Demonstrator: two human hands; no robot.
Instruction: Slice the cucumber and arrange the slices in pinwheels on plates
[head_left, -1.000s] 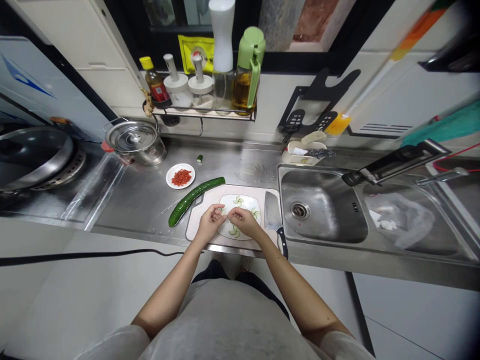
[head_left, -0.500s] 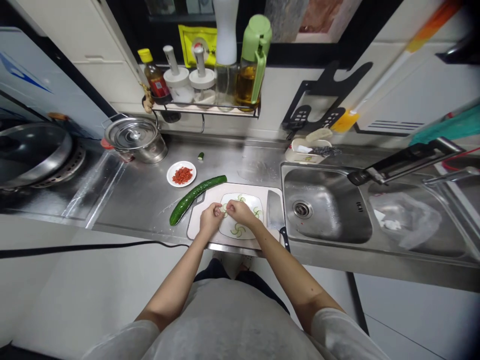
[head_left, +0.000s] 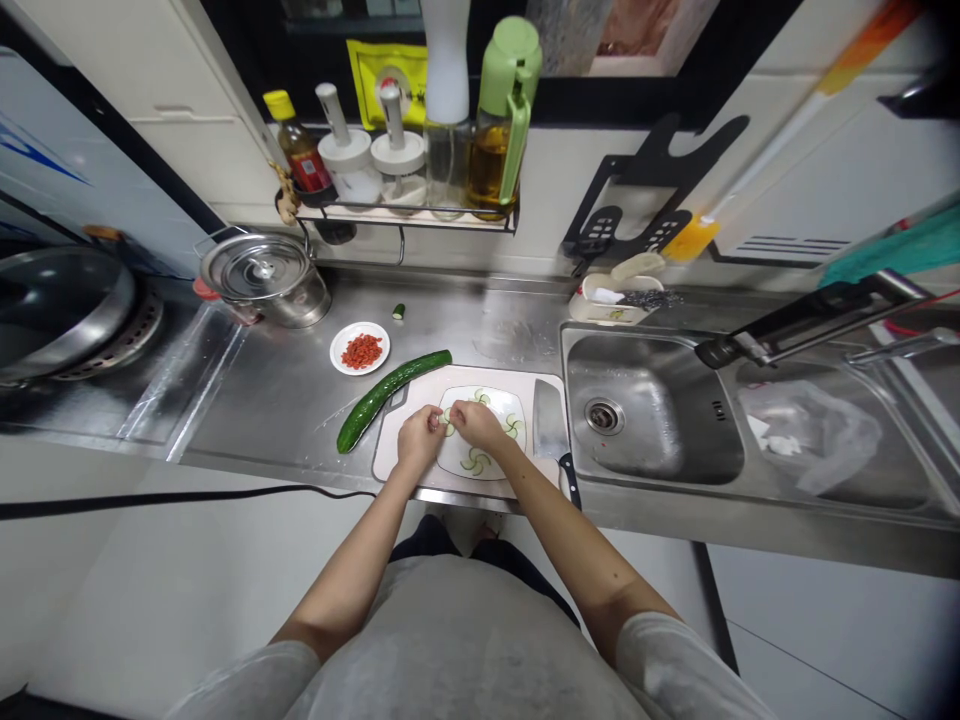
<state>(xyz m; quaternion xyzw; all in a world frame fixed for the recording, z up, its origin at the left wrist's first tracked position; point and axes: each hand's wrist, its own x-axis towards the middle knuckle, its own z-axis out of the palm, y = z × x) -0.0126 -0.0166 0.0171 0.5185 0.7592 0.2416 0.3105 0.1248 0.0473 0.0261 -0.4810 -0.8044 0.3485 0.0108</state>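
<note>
Working left hand (head_left: 420,440) and right hand (head_left: 478,425) over plate (head_left: 451,458)
Curling both beside cucumber slices (head_left: 475,461); cannot tell if grasping any.

I see a steel countertop (head_left: 270,392) running past both sides of the grip. Under the left hand (head_left: 421,438) and right hand (head_left: 477,424) lies a pale cutting board (head_left: 388,445). Left of them I have a cucumber (head_left: 382,400); beyond it, a white dish (head_left: 337,350) and cucumber stub (head_left: 398,312); farther left, a lidded pot (head_left: 264,275).
</note>
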